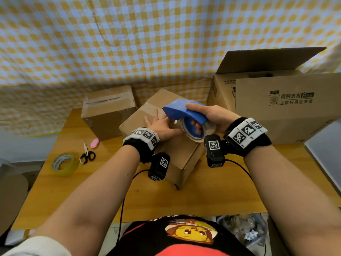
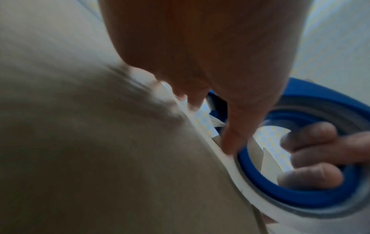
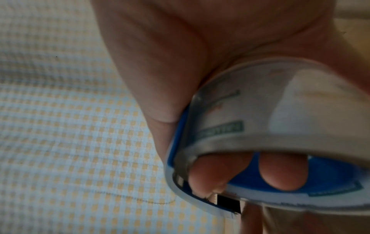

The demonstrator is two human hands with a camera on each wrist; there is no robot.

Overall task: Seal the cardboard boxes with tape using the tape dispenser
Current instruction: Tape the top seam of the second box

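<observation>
Your right hand (image 1: 212, 115) grips the blue tape dispenser (image 1: 186, 113) just above the middle cardboard box (image 1: 177, 154): thumb over the top shell, fingers (image 3: 216, 172) curled through the roll core. Your left hand (image 1: 162, 124) rests on the box top beside the dispenser, fingers spread and straight, thumb (image 2: 232, 134) against the roll's edge (whether it's pinching the tape end, can't tell; wrist view is blurred). Handling guess: the dispenser looks light and rigid, and the clear tape roll (image 1: 195, 134) is slick on the outside and sticky underneath, so keep the grip through the core and shell, not on the film. The cutter edge is probably sharp, so keep left fingertips off it. The box looks stiff enough to take pressing, but brace it flat so it doesn't slide on the wooden table (image 1: 212, 196).
</observation>
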